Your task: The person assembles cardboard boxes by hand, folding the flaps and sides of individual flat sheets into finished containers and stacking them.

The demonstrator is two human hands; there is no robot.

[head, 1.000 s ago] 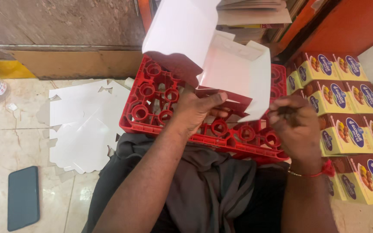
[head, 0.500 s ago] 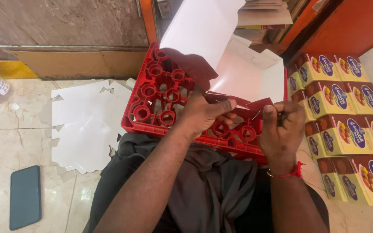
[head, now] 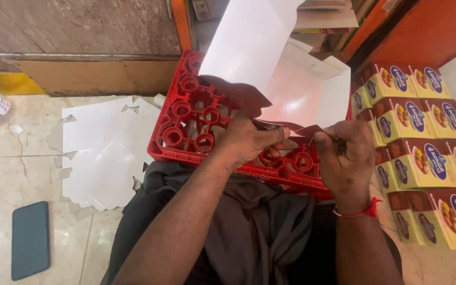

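Pinching the white carton blank (head: 296, 95) at its near flap with both hands, left hand (head: 252, 140) bracing, right hand (head: 347, 155) creasing squarely over the red crate (head: 186, 121).

My left hand (head: 249, 141) pinches the near edge of a half-folded white cardboard box (head: 296, 89), and my right hand (head: 347, 158) grips the same edge just beside it, fingers curled shut. Under my fingers sits a red plastic crate (head: 186, 126). Flat white cardboard blanks (head: 106, 153) lie left of my fingers; stacked yellow printed boxes (head: 423, 153) stand to their right.
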